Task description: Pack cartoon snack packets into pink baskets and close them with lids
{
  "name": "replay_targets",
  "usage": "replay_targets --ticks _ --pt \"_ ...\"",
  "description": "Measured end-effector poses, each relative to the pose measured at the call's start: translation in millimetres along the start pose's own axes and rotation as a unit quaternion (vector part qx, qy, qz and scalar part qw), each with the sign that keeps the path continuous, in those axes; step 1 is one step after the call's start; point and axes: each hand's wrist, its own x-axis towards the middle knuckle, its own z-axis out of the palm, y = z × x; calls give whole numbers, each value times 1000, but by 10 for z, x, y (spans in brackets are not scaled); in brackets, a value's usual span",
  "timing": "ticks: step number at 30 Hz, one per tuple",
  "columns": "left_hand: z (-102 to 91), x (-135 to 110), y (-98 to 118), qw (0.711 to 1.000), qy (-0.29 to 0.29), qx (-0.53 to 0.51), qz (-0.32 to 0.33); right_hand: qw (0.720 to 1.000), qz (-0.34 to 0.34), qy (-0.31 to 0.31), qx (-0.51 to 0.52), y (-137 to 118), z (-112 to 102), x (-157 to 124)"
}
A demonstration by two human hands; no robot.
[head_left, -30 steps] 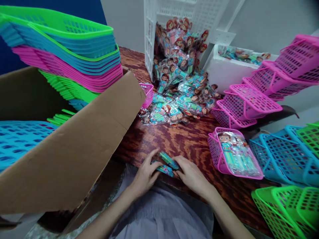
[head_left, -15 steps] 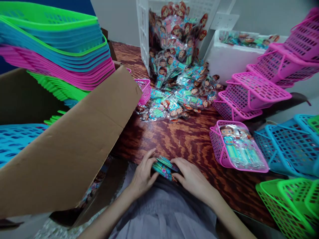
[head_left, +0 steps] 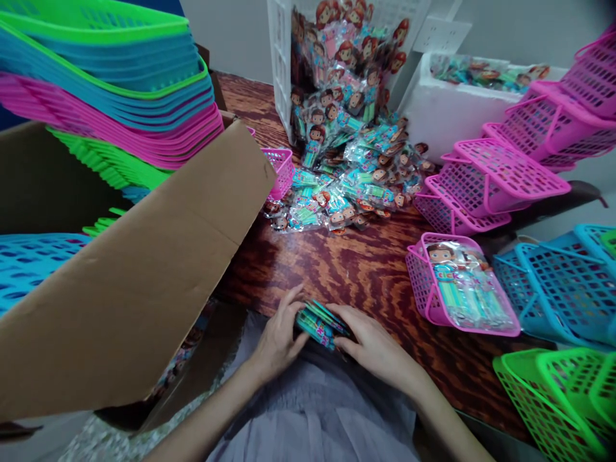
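Note:
Between my two hands, at the table's near edge, is a small stack of flat plastic packets (head_left: 317, 324) in teal and green with printed pictures. My left hand (head_left: 282, 330) grips the stack's left end, thumb below and fingers above. At the right end my right hand (head_left: 368, 337) holds it the same way. Beyond the hands lies a heap of similar clear packets (head_left: 356, 173) with doll-like heads, spilling out of a white crate (head_left: 282, 70). To the right, a pink basket (head_left: 428, 295) holds several packets standing side by side.
A cardboard box (head_left: 144, 282) with an outspread flap takes up the left, filled with stacked baskets (head_left: 144, 122). Along the right stand more pink baskets (head_left: 510, 170), blue baskets (head_left: 558, 282) and green baskets (head_left: 553, 391). A white foam box (head_left: 433, 115) with packets is behind.
The packets between my hands have fanned slightly apart, showing more edges. Both hands keep hold in nearly the same place. The view has shifted slightly.

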Motion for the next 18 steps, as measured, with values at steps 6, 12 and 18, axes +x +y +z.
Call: replay_targets --ticks 6,12,18 --pt "-40 85 52 999 -28 24 -5 1000 3 -20 2 8 -19 43" --pt "-160 345 228 974 -125 171 79 998 8 -54 -19 -48 -131 70" --pt "-138 482 262 958 -231 165 44 999 -36 -11 -4 14 -682 846"
